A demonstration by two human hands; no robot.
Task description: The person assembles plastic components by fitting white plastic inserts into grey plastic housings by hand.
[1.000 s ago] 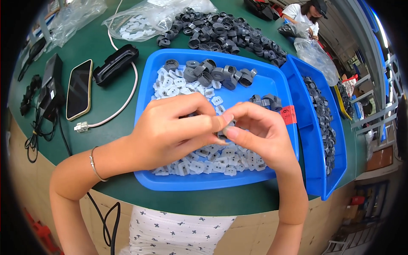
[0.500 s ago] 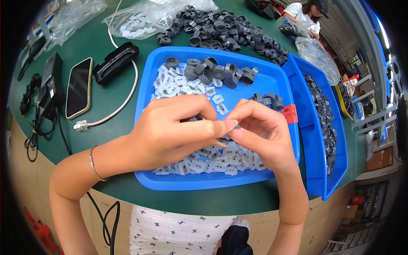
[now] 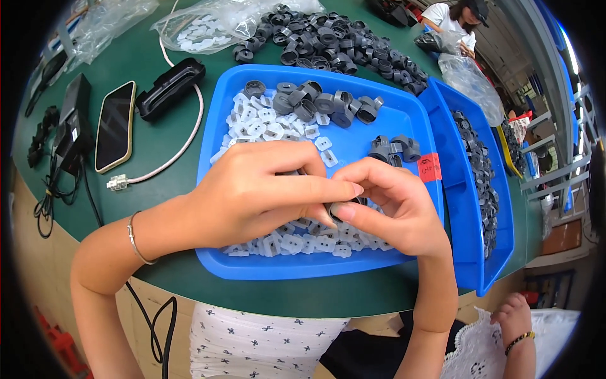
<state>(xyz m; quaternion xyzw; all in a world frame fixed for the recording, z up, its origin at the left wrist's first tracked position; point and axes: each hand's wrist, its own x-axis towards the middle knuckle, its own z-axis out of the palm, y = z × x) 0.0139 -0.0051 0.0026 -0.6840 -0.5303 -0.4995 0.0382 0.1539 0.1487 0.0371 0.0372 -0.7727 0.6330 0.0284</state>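
Observation:
A small dark grey plastic ring (image 3: 360, 200) is pinched between my two hands over the blue tray (image 3: 265, 270), mostly hidden by the fingers. My right hand (image 3: 394, 208) closes thumb and fingers around it. My left hand (image 3: 265, 189) presses in from the other side, its index finger reaching across to the right fingertips. Beneath the hands lie many translucent white plastic pieces (image 3: 291, 244) with small holes. More dark grey rings (image 3: 304, 101) sit at the tray's far side, and a small group (image 3: 394, 149) lies near its right wall.
Right of the tray stands a blue bin (image 3: 464, 211) of dark parts. A heap of dark rings (image 3: 328, 41) lies behind. To the left are a phone (image 3: 115, 126), a black holder (image 3: 170, 88), a cable (image 3: 183, 155) and a power adapter (image 3: 74, 126). Another person's hand (image 3: 512, 319) shows at lower right.
My left index finger has extended farther over the right fingertips, and more of the dark ring shows. Another person's hand and white lace clothing have come into view at lower right.

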